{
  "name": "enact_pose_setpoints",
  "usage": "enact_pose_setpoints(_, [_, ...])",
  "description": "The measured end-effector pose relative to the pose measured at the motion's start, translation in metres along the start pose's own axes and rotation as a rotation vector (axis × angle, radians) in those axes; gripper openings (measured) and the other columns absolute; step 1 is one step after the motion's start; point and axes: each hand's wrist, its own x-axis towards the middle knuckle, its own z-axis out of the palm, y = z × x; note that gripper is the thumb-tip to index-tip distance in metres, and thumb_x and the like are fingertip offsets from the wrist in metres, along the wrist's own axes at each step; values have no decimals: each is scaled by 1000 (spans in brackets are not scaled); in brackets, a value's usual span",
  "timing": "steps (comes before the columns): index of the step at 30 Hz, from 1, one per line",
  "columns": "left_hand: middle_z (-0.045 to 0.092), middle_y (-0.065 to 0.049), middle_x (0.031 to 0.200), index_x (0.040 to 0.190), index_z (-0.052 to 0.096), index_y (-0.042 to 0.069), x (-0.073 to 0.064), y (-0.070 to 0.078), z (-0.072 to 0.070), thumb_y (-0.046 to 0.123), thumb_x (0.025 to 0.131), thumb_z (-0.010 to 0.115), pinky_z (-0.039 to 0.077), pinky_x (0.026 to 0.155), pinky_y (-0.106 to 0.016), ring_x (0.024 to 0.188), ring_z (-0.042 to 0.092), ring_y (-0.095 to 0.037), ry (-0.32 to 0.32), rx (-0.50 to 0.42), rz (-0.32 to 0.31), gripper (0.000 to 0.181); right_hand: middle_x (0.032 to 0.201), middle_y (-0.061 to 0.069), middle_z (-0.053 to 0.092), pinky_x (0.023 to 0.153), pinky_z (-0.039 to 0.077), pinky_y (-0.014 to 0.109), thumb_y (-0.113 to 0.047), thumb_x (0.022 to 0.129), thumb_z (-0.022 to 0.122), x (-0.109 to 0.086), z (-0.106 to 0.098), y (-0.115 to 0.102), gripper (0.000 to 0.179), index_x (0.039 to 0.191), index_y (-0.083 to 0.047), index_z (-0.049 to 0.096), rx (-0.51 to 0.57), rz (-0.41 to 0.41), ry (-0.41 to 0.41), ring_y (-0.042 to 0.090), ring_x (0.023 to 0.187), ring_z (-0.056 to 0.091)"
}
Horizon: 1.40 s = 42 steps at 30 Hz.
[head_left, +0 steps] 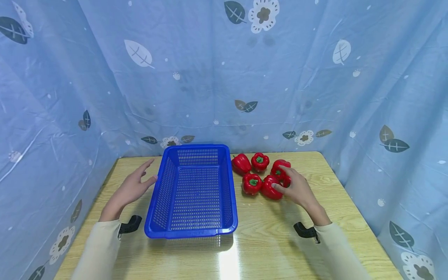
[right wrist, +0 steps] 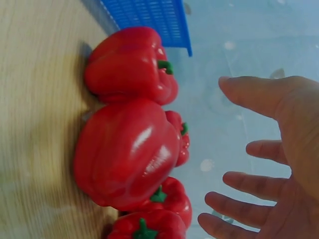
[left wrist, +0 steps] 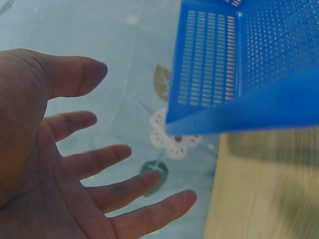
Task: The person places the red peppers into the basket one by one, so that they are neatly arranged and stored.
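Observation:
My left hand (head_left: 131, 189) hovers with its fingers spread beside the left rim of a blue plastic basket (head_left: 190, 234). In the left wrist view its palm is bare, apart from the basket. On the right, my right hand (head_left: 297, 189) hangs over several red bell peppers with its thumb and fingers apart, partly covering them in the head view. Nearest its thumb lies one large bell pepper (head_left: 269, 189), seen from its smooth side in the right wrist view. Another bell pepper (head_left: 252, 184) with a green stem sits just left of it.
Behind these, more bell peppers (head_left: 260, 161) lie near the table's back edge, one bell pepper (head_left: 241, 165) close to the basket's right side. The wooden table (head_left: 266, 241) is enclosed at the back and sides by a blue patterned curtain (head_left: 196, 93).

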Motion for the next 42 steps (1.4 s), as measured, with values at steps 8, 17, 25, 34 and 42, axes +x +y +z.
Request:
enact_pose_setpoints(8, [16, -30, 160, 159, 6, 15, -3, -22, -1, 34, 102, 51, 50, 96, -57, 138, 34, -54, -71, -176, -58, 75, 142, 23, 51, 96, 49, 60, -35, 79, 81, 2, 7, -4, 81, 145, -5, 44, -33, 52, -39, 43, 126, 50])
enact_pose_setpoints(17, [16, -30, 160, 160, 5, 18, 3, -45, 9, 23, 100, 56, 57, 86, -51, 131, 46, -51, -160, -425, -104, 78, 142, 21, 52, 97, 50, 57, -32, 77, 83, 7, 16, -4, 82, 144, -5, 46, -39, 67, -58, 41, 127, 51])
enact_pose_setpoints(25, [23, -26, 159, 159, 9, 18, 6, -60, 21, 25, 96, 64, 60, 80, -47, 119, 61, -36, -187, -521, -114, 84, 142, 23, 51, 96, 50, 58, -31, 75, 84, 11, 20, -2, 83, 144, -6, 45, -73, 102, -85, 42, 127, 50])
enact_pose_setpoints(34, [23, -26, 159, 159, 13, 17, 7, -65, 27, 22, 93, 67, 59, 81, -48, 109, 66, -32, -189, -557, -118, 86, 142, 24, 51, 96, 50, 58, -31, 76, 84, 14, 24, 1, 83, 145, -5, 45, -80, 125, -113, 43, 126, 51])
enact_pose_setpoints(42, [20, -27, 160, 159, 11, 13, 8, -62, 30, 18, 94, 64, 58, 80, -47, 110, 65, -32, -195, -582, -102, 83, 142, 24, 52, 99, 48, 59, -32, 76, 83, 19, 27, 4, 83, 145, -4, 45, -90, 152, -145, 43, 127, 50])
